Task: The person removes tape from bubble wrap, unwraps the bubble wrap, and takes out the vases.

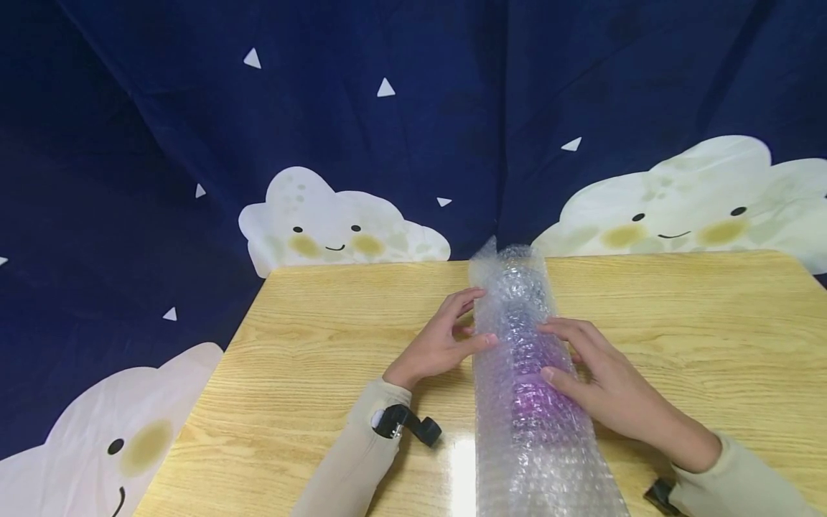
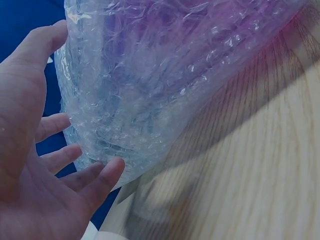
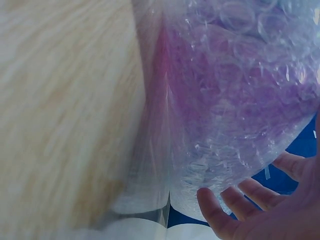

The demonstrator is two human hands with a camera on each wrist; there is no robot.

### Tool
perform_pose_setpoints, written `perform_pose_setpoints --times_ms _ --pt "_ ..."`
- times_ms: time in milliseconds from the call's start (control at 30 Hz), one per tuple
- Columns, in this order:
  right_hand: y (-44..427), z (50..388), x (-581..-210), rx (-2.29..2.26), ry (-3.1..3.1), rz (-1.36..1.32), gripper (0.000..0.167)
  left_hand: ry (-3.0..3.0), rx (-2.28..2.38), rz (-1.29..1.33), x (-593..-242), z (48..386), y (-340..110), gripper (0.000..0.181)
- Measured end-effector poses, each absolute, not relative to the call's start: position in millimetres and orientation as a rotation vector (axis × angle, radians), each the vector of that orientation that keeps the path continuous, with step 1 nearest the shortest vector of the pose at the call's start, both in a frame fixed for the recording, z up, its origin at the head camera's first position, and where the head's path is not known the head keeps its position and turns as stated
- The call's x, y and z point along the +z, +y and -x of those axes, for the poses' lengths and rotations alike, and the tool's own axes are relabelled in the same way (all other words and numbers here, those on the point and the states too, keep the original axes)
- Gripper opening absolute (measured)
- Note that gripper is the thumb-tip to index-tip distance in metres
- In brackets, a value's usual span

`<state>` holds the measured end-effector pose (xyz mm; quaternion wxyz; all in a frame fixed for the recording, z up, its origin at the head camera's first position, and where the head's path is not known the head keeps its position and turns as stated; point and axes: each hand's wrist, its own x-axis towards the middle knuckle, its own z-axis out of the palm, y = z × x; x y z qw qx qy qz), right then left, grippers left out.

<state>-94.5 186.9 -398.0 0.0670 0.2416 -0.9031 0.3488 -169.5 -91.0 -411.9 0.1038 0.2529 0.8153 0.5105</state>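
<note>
A long bundle of clear bubble wrap point(image 1: 510, 445) lies on the table, running from its near side to the far edge. Inside it shows something coloured from bluish through purple to pink point(image 1: 539, 391); its kind is hidden by the bubbles. My left hand point(image 1: 446, 337) is at the bundle's left side, thumb and fingertips touching the wrap, fingers loosely spread. On the other side, my right hand point(image 1: 607, 380) rests its thumb and fingers on the wrap over the purple part. In the left wrist view, the wrap point(image 2: 135, 95) stands close before the fingers; the right wrist view shows similar contact at the wrap point(image 3: 235, 110).
The wooden table point(image 1: 310, 337) reaches back to a dark blue curtain point(image 1: 413, 136) printed with smiling clouds and white triangles. A black camera mount point(image 1: 403, 424) sits on the left wrist, another point(image 1: 660, 495) by the right wrist. A loose wrap corner sticks up at the far end.
</note>
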Motion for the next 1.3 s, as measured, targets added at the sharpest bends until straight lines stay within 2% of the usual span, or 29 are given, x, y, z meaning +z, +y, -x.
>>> perform_pose_setpoints --times_ms 1300 --pt "187 95 -399 1.057 -2.725 -0.715 0.057 2.382 1.549 -0.670 -406 158 -91 0.077"
